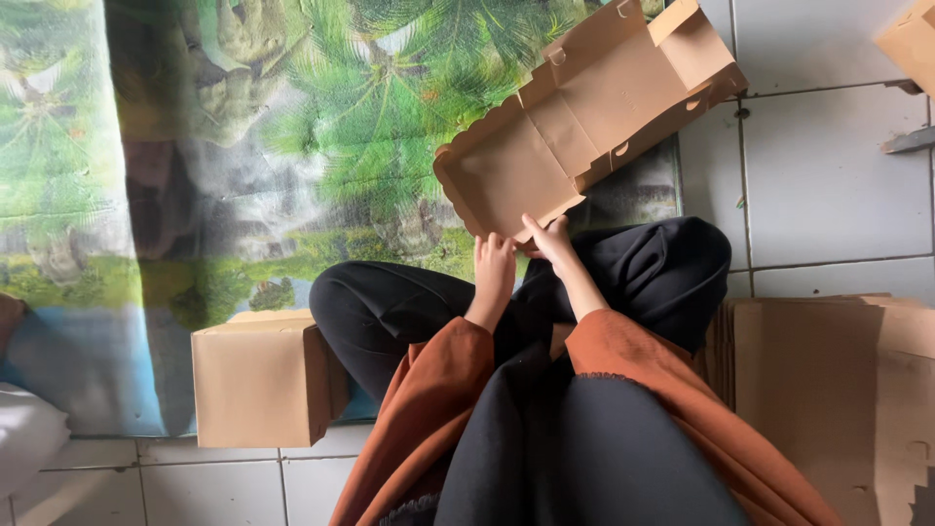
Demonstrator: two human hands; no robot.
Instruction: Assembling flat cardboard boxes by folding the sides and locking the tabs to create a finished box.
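- Brown cardboard box blank (575, 127), half-folded, extends up and away from both hands.
- Left hand (494, 265) pinches its near edge; right hand (550, 239) grips just beside.
- Judgement: press creases firmly, keep the flaps square.
- Finished box (258, 378) sits left of the left hand.

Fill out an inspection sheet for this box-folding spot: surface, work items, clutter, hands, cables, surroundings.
Surface: white tiled floor, partly covered by a printed palm-tree mat.
Work items: half-folded brown cardboard box, flaps open, held up above the lap; finished closed box standing on the floor beside the knee; stack of flat cardboard blanks on the other side.
Clutter: another cardboard piece at the frame's top corner; white bundle at the opposite edge.
Hands: left hand and right hand both grip the near edge of the open box.
Cables: nothing seen.
Surroundings: person seated cross-legged, black trousers, rust sleeves; no one else in view.
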